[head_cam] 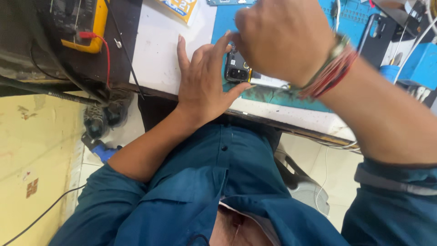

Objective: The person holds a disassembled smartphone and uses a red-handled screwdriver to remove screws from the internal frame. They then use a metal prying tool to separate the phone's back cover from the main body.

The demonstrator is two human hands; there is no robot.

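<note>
Phone (237, 68) lies, seemingly opened, behind right hand (284, 38).

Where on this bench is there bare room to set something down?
Free: the white benchtop strip between the yellow multimeter and the left hand. Crowded: the teal work mat, where both hands cover the opened black phone, right hand above; cables and blue boxes fill the far right.

Bare white bench (157, 54) left of centre is open; a pass is possible there. Upper left is blocked by the yellow meter (86, 27) with its red lead (105, 50) and a black probe (125, 50). Centre is filled by both hands (205, 84) (284, 38) over the phone (237, 68). Upper right is crowded by a black case (380, 38), blue holder (421, 66) and cables (412, 43).
</note>
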